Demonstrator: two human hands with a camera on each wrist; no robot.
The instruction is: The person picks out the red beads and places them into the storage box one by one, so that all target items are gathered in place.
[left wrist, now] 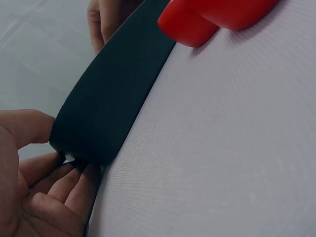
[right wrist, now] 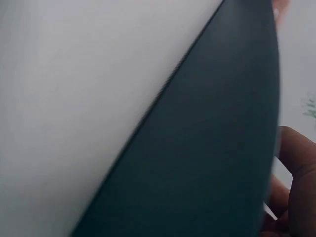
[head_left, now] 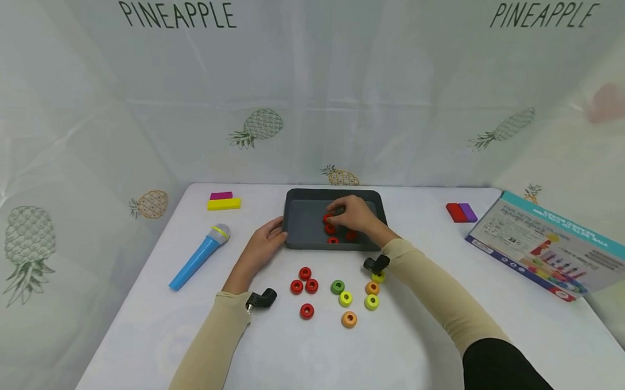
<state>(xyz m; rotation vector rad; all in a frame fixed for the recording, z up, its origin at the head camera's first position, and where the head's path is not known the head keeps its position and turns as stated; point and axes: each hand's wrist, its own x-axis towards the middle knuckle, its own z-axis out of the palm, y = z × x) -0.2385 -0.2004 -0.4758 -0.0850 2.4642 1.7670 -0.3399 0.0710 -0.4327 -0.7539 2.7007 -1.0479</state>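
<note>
My left hand [head_left: 263, 246] grips the left side of a dark grey tray [head_left: 305, 244], thumb at the rim and fingers curled against the wall in the left wrist view. Over the inside of the tray, my right hand [head_left: 359, 215] bends down and pinches a red ring [head_left: 326, 218] between thumb and fingers. More red rings [head_left: 333, 240] lie in the tray below and beside that hand. In the right wrist view the tray wall [right wrist: 212, 133] hides the fingertips. Several red rings [head_left: 311, 285] sit on the table in front of the tray.
Right of the red rings lie green [head_left: 337, 286], yellow [head_left: 372, 302] and orange rings [head_left: 349, 319]. A blue toy microphone [head_left: 196, 262] is at left, with yellow [head_left: 224, 204] and magenta blocks behind. Red and purple blocks [head_left: 456, 213] and a cardboard box [head_left: 553, 246] stand at right.
</note>
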